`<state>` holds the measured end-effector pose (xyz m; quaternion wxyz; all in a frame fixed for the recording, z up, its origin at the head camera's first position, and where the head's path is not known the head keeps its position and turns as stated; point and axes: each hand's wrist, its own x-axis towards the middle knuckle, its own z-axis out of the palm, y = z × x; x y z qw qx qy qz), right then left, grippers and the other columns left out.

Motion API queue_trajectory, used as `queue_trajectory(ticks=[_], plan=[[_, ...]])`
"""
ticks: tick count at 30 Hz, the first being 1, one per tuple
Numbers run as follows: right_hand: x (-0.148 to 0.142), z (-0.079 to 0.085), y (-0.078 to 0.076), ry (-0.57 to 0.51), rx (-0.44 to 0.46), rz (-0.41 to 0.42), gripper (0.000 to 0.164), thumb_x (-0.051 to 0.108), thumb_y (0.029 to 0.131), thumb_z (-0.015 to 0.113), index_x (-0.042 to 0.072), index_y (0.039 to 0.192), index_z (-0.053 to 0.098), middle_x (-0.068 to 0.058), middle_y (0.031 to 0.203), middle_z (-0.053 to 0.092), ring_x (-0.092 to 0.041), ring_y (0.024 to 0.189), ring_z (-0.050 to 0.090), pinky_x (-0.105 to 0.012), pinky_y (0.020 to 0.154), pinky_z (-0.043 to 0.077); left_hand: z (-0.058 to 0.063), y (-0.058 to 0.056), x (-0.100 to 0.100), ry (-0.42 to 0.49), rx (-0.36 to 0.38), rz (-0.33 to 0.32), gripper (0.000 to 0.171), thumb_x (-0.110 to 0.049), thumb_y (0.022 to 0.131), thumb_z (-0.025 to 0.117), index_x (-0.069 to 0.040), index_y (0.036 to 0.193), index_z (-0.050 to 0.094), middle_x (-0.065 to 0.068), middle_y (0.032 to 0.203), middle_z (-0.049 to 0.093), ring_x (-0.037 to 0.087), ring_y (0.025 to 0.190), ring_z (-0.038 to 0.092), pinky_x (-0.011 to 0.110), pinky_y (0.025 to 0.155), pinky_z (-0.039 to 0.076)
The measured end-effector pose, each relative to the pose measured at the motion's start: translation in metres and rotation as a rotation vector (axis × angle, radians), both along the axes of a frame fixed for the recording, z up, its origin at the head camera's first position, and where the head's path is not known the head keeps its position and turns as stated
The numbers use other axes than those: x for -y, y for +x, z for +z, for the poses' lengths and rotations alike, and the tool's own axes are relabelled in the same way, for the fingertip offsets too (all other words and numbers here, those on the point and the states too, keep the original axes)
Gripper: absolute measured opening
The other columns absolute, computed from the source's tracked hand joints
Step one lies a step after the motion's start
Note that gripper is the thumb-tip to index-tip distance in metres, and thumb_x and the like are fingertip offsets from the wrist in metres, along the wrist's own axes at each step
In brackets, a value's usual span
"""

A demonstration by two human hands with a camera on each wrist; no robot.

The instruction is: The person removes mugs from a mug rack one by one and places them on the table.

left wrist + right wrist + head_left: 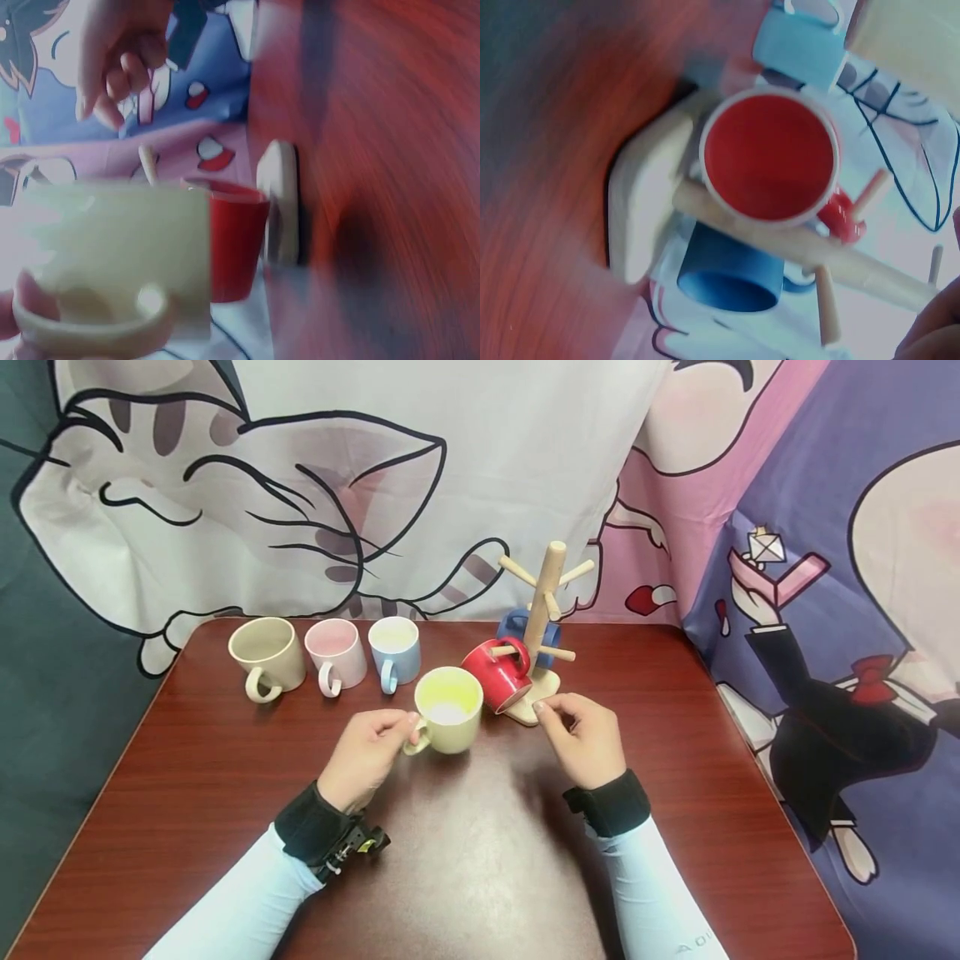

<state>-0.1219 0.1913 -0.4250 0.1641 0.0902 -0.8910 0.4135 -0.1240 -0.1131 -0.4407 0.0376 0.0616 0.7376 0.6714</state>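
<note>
My left hand (pixel 369 753) pinches the handle of a pale yellow-green mug (pixel 452 735), held upright just above the table; the mug fills the lower left of the left wrist view. A wooden mug tree (pixel 553 568) stands right of it. A red mug (pixel 495 679) hangs tilted by its handle on a low peg, its red inside facing the right wrist camera. Behind the post a blue mug (pixel 731 270) hangs, partly hidden in the head view. My right hand (pixel 587 739) hovers by the mug tree's base, fingers loosely curled and holding nothing.
A beige mug (pixel 273 652), a pink mug (pixel 341 652) and a light blue mug (pixel 401 652) stand in a row at the table's back left. The brown table (pixel 187 827) ends against printed cloth (pixel 300 527) behind and at the right.
</note>
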Motion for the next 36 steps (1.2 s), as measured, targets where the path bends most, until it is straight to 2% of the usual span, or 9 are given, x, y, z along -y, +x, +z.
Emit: queue_trajectory(ticks=[4, 8, 13, 18, 21, 25, 29, 36], plan=[[-0.008, 0.003, 0.0, -0.021, 0.024, -0.031, 0.013, 0.019, 0.104, 0.078, 0.009, 0.109, 0.084, -0.004, 0.078, 0.065, -0.023, 0.069, 0.055, -0.034, 0.061, 0.046, -0.003, 0.002, 0.012, 0.094, -0.003, 0.204, 0.03, -0.003, 0.111, 0.062, 0.014, 0.086, 0.067, 0.001, 0.077, 0.063, 0.012, 0.068, 0.05, 0.022, 0.06, 0.042], [-0.012, 0.003, 0.001, -0.029, 0.033, -0.047, 0.013, 0.02, 0.104, 0.079, 0.009, 0.107, 0.084, -0.004, 0.075, 0.061, -0.023, 0.069, 0.054, -0.034, 0.06, 0.045, -0.008, 0.002, 0.029, 0.134, -0.024, 0.359, 0.033, -0.006, 0.111, 0.062, 0.016, 0.087, 0.067, -0.001, 0.073, 0.062, 0.011, 0.064, 0.049, 0.021, 0.057, 0.041], [-0.014, 0.001, 0.0, -0.03, 0.044, -0.049, 0.012, 0.018, 0.104, 0.078, 0.009, 0.109, 0.085, -0.004, 0.076, 0.064, -0.023, 0.069, 0.055, -0.032, 0.061, 0.047, -0.016, 0.004, 0.052, 0.129, -0.06, 0.479, 0.034, -0.007, 0.11, 0.064, 0.02, 0.09, 0.066, -0.002, 0.068, 0.059, 0.012, 0.062, 0.046, 0.02, 0.057, 0.039], [-0.013, 0.0, -0.001, -0.034, 0.049, -0.03, 0.013, 0.017, 0.104, 0.078, 0.008, 0.111, 0.085, -0.004, 0.077, 0.066, -0.023, 0.07, 0.056, -0.033, 0.061, 0.048, -0.026, 0.013, 0.075, 0.16, -0.057, 0.595, 0.035, -0.006, 0.109, 0.066, 0.023, 0.09, 0.065, -0.002, 0.064, 0.058, 0.011, 0.058, 0.045, 0.019, 0.055, 0.039], [-0.013, -0.001, -0.002, -0.031, 0.054, -0.026, 0.013, 0.017, 0.104, 0.078, 0.008, 0.111, 0.085, -0.004, 0.077, 0.065, -0.023, 0.07, 0.056, -0.033, 0.061, 0.047, -0.034, 0.02, 0.091, 0.19, -0.038, 0.65, 0.035, -0.007, 0.109, 0.068, 0.02, 0.086, 0.067, -0.001, 0.064, 0.059, 0.011, 0.057, 0.046, 0.018, 0.054, 0.04], [-0.012, -0.003, -0.001, -0.032, 0.061, -0.021, 0.012, 0.017, 0.104, 0.078, 0.009, 0.11, 0.084, -0.004, 0.076, 0.064, -0.022, 0.069, 0.056, -0.033, 0.061, 0.047, -0.042, 0.026, 0.108, 0.18, -0.026, 0.706, 0.033, -0.008, 0.108, 0.069, 0.015, 0.084, 0.07, -0.002, 0.064, 0.06, 0.01, 0.056, 0.046, 0.017, 0.051, 0.038], [-0.012, -0.005, -0.001, -0.037, 0.065, -0.017, 0.012, 0.017, 0.104, 0.078, 0.008, 0.108, 0.084, -0.003, 0.075, 0.064, -0.023, 0.069, 0.056, -0.033, 0.061, 0.047, -0.048, 0.029, 0.122, 0.146, -0.025, 0.743, 0.033, -0.008, 0.109, 0.068, 0.014, 0.084, 0.07, -0.003, 0.061, 0.058, 0.009, 0.054, 0.044, 0.017, 0.049, 0.035], [-0.011, -0.009, -0.001, -0.043, 0.071, 0.001, 0.01, 0.017, 0.103, 0.079, 0.008, 0.106, 0.084, -0.002, 0.072, 0.062, -0.022, 0.067, 0.055, -0.032, 0.06, 0.046, -0.055, 0.037, 0.143, 0.129, 0.033, 0.799, 0.03, -0.01, 0.109, 0.069, 0.008, 0.085, 0.075, -0.004, 0.072, 0.065, 0.009, 0.056, 0.047, 0.016, 0.05, 0.038]])
